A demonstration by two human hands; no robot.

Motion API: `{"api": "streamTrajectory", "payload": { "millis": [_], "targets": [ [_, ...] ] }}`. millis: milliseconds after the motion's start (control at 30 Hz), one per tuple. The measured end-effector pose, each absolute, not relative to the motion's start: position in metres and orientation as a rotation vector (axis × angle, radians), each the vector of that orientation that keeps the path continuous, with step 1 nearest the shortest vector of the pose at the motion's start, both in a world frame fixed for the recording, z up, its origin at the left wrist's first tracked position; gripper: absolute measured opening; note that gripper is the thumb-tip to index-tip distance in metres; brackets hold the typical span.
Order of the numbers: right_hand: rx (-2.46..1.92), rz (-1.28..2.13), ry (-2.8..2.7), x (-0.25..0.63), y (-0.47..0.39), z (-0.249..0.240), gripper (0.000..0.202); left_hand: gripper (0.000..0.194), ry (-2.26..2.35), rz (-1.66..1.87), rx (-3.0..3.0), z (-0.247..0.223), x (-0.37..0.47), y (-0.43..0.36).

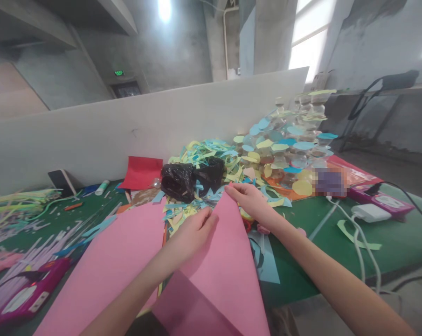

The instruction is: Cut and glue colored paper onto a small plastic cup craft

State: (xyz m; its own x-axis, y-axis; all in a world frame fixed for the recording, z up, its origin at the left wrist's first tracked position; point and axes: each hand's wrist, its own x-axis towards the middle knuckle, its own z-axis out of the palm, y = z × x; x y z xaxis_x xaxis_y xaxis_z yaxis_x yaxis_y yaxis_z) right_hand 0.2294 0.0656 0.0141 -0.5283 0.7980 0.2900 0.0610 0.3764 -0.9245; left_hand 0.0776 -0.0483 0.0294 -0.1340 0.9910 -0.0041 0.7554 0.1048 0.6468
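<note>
Pink paper sheet [228, 261], two hands.
Left hand [200, 224] and right hand [244, 193] pinch its edges; black plastic bag [178, 181], eleven o'clock.

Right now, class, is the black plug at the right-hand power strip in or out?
In: the black plug sits against the power strip, no prongs showing.

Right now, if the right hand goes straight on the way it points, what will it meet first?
Beyond the pink sheet it pinches, the right hand would probably meet the black plastic first; one view leaves the depth between them unclear.
</note>
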Motion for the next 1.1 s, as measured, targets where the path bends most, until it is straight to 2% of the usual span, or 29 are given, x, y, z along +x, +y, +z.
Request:
{"api": "streamTrajectory", "payload": {
  "millis": [433,1100],
  "targets": [
    [-0.750,1.208,-1.848,0.2298,0.0650,0.0149,0.044,0.038,1.957,0.762,1.688,0.0238,0.0793,-0.0526],
    [-0.741,1.291,-1.830,0.2289,0.0651,0.0158,0.052,0.037,1.859,0.835,1.663,0.0278,0.0767,-0.0565]
  ]
}}
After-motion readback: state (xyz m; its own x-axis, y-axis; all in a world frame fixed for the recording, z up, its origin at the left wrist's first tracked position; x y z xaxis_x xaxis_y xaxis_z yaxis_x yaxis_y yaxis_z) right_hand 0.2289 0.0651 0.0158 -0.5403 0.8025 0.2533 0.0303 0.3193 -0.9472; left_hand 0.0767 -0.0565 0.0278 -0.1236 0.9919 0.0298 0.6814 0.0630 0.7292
